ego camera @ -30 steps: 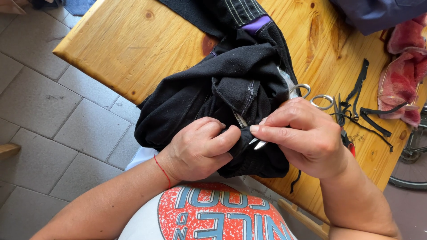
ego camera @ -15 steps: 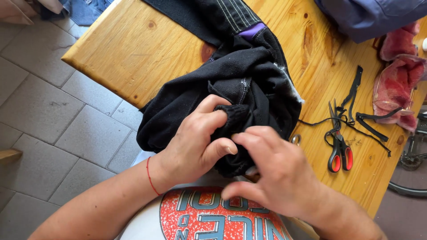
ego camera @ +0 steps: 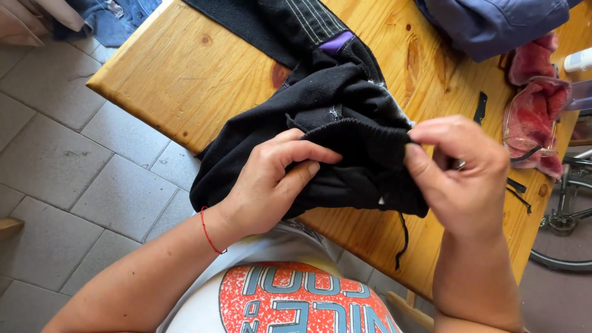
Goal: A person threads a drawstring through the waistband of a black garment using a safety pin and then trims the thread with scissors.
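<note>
Over the table edge, both hands' closed grip pinches bunched, linty black garment (ego camera: 345,117)

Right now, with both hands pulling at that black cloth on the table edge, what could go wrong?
The black garment hangs partly over the wooden table edge, so it might slide toward the tiled floor if the left hand or right hand lets go. A loose black cord dangles below the cloth and could snag. The hands stretch the edge between them; pulling hard might strain a seam.
</note>
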